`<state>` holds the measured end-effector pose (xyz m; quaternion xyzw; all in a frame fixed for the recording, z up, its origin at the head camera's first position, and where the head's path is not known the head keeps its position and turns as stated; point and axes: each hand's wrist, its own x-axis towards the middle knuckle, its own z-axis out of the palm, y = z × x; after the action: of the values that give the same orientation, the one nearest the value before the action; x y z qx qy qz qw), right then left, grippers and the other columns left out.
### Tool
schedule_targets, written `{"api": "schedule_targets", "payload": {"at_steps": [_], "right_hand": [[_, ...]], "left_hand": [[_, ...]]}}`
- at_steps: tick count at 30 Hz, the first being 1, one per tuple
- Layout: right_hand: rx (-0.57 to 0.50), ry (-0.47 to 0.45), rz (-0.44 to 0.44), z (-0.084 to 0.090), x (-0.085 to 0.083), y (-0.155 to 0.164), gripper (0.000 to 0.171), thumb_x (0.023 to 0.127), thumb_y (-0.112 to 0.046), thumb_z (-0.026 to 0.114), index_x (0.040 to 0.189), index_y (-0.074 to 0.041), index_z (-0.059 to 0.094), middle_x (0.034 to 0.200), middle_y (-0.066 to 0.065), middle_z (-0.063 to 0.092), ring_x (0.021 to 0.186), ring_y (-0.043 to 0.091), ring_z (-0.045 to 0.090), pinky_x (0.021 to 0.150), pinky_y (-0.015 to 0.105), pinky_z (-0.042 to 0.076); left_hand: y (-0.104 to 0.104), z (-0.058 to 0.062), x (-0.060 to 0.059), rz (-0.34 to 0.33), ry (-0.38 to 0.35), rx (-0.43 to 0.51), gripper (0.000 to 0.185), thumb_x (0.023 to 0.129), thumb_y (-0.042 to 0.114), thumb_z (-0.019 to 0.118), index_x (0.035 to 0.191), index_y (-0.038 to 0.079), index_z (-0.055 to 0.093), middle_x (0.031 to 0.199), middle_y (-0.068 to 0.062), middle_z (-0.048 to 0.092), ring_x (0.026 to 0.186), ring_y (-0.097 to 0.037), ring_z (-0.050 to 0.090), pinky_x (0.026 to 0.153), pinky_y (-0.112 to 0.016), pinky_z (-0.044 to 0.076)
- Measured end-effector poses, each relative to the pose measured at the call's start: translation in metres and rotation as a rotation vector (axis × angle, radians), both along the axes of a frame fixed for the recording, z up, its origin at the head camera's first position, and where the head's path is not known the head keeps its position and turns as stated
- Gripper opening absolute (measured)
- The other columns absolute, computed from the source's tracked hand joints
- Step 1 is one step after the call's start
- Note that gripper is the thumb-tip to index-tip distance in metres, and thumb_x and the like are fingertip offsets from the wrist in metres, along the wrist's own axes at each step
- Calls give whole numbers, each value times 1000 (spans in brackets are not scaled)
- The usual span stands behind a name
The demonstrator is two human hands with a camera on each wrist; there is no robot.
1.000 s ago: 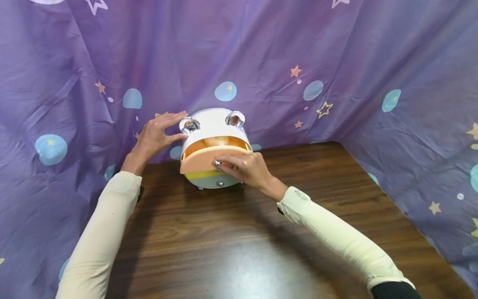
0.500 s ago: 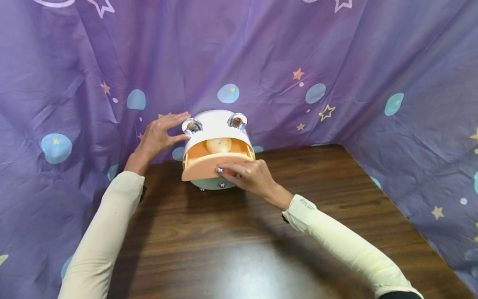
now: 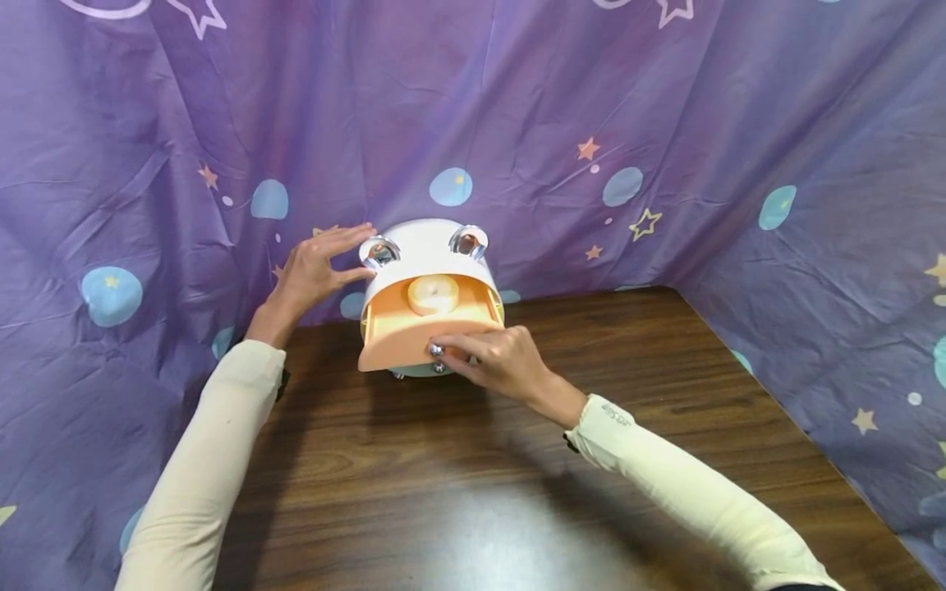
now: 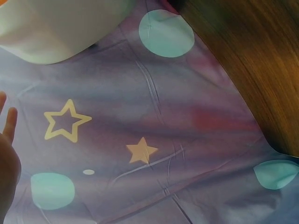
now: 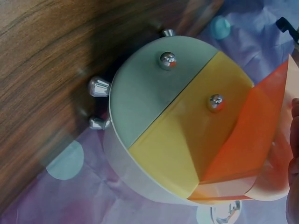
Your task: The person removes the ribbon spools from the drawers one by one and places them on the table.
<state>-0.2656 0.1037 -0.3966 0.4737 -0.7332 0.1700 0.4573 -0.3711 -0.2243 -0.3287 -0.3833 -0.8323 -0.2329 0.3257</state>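
**Drawer pulled out of the round white box**

Drawer [image 3: 421, 328], peach-orange, stands drawn out from the front of a round white box [image 3: 424, 246] at the back of the wooden surface [image 3: 473, 492], close against the purple star-printed cloth [image 3: 665, 123]. A pale yellow ring [image 3: 433, 294] lies inside the drawer, near its back wall.

The right hand [image 3: 495, 361] is at the drawer's front face, its fingers curled about the small silver knob [image 3: 436, 350]; the grip is clenched on that knob. The left hand [image 3: 314, 271] lies flat against the box's left side with fingers straight and spread, its grip released, the fingertips just beside the left of two chrome loops [image 3: 379, 250] on the top of the box; the other loop [image 3: 468, 240] sits to the right. Both arms wear cream sleeves.

The right wrist view looks up at the box from low and in front. Under the orange drawer [image 5: 254, 135] it shows a yellow drawer [image 5: 187, 144] with a silver knob of its own [image 5: 215, 102], and under that a grey-green drawer [image 5: 145, 93] with another knob [image 5: 167, 59]; both of these are pushed in. Short chrome feet [image 5: 99, 87] carry the box on the surface.

The left wrist view shows mostly the cloth [image 4: 154, 140], an edge of the white box [image 4: 56, 32] at top left, fingertips [image 4: 9, 121] at the left edge, and a strip of the wood [image 4: 252, 60] at right.
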Motion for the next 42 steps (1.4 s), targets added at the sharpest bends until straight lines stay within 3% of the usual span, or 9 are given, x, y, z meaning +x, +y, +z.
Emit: {"api": "schedule_targets", "payload": {"at_steps": [10, 16, 24, 31, 42], "right_hand": [[-6, 14, -7, -4, 13, 1, 34, 82, -26, 89, 115, -25, 80, 79, -10, 78, 44, -1, 46, 36, 22, 37], [7, 14, -14, -4, 17, 3, 29, 86, -29, 86, 114, -25, 80, 82, -8, 79, 43, 0, 46, 36, 22, 38], [18, 23, -18, -6, 20, 4, 27, 87, -32, 86, 113, -26, 79, 74, -9, 76, 42, -1, 42, 36, 23, 38], [30, 29, -11, -14, 22, 5, 25, 86, -31, 86, 109, -25, 80, 81, -10, 78, 44, 0, 47, 36, 24, 41], [31, 20, -7, -14, 23, 4, 26, 86, -30, 86, 111, -26, 79, 77, -12, 76, 45, 0, 48, 36, 25, 41]], "left_hand": [[2, -2, -3, -21, 5, -18, 73, 70, 13, 97, 137, 10, 68, 140, -9, 66, 126, -34, 65, 114, -55, 43], [1, -3, -3, -18, 18, -16, 73, 69, 12, 97, 137, 10, 69, 139, -9, 66, 125, -34, 65, 113, -56, 44], [2, 0, -3, -25, 17, -7, 72, 71, 13, 96, 137, 10, 68, 140, -9, 66, 126, -35, 64, 114, -55, 43], [1, 1, -4, -24, 9, -4, 72, 70, 11, 96, 137, 10, 68, 139, -10, 66, 126, -35, 64, 114, -55, 43], [-1, -1, -2, -24, 23, -1, 70, 71, 12, 96, 136, 10, 69, 138, -10, 67, 126, -35, 64, 114, -55, 43]]}}
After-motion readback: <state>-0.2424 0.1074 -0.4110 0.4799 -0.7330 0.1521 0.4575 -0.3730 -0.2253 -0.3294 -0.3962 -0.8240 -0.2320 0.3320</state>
